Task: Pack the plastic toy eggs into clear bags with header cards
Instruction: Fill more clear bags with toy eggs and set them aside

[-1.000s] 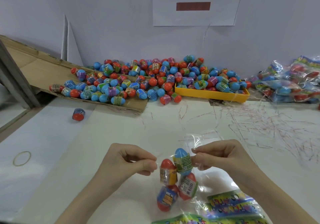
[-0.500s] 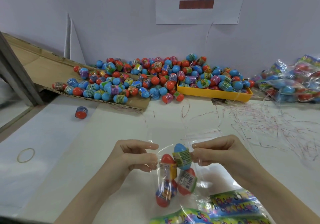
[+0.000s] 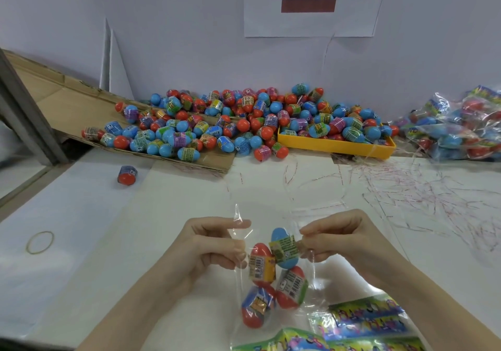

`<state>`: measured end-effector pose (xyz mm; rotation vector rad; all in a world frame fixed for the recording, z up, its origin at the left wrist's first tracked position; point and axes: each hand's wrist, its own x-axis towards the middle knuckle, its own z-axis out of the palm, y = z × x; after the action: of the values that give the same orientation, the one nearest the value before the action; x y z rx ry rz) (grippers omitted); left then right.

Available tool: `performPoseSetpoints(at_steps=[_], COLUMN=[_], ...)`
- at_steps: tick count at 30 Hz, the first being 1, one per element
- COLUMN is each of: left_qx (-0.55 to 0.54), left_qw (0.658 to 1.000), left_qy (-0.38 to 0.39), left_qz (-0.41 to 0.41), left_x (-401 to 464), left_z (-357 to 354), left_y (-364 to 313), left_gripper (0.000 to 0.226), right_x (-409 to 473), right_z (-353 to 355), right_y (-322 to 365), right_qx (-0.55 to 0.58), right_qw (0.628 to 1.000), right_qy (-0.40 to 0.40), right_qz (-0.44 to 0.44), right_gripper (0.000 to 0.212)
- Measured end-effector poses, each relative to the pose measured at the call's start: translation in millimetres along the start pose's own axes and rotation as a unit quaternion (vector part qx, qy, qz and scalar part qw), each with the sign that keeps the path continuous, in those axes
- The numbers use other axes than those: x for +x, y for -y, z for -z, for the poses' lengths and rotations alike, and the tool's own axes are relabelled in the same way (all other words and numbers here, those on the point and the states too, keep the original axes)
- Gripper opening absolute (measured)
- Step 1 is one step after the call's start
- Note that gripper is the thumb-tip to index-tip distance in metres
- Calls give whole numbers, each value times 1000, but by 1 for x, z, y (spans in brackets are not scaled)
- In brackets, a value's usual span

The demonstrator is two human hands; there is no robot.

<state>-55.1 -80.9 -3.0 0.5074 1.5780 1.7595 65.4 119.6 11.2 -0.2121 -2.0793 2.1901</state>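
Observation:
A clear bag hangs between my hands above the white table, with several red-and-blue toy eggs inside it. My left hand pinches the bag's left top edge, index finger stretched out. My right hand pinches the right top edge, next to the uppermost blue egg. A big heap of loose eggs lies at the back. Colourful header cards in clear bags lie at the bottom right.
A yellow tray holds part of the egg heap. Cardboard slopes down at the back left. One stray egg and a rubber band lie on the left. Filled bags pile at the back right. Red strips litter the table.
Both hands have shifted their pinch along the bag's top edge and the mouth has spread a little wider. The eggs have settled lower in the bag.

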Motion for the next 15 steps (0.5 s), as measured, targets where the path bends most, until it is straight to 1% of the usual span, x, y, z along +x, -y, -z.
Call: performPoseSetpoints(at_steps=[2,5,7,12,15], left_qx=[-1,-8,-12,-16,-5], left_qw=[1000,1000,1000,1000,1000], left_qy=[2,-5,-5,8,23], left_qz=[1,7,10,7,-9], left_x=[0,1,2,5,5], left_z=[0,-2,-2,0,3], left_y=[1,2,3,4,6], left_gripper=[31,18,14,14,13], right_x=[0,1,1,2,1], right_z=[0,1,1,-1,0], right_y=[-1,-3,-4,-6,-6], right_qx=[3,16,23,29,17], right_qw=[1000,1000,1000,1000,1000], right_qy=[1,-7,-11,-9,-10], right_qz=[3,-4,-7,1,15], right_gripper=[16,18,18,7,6])
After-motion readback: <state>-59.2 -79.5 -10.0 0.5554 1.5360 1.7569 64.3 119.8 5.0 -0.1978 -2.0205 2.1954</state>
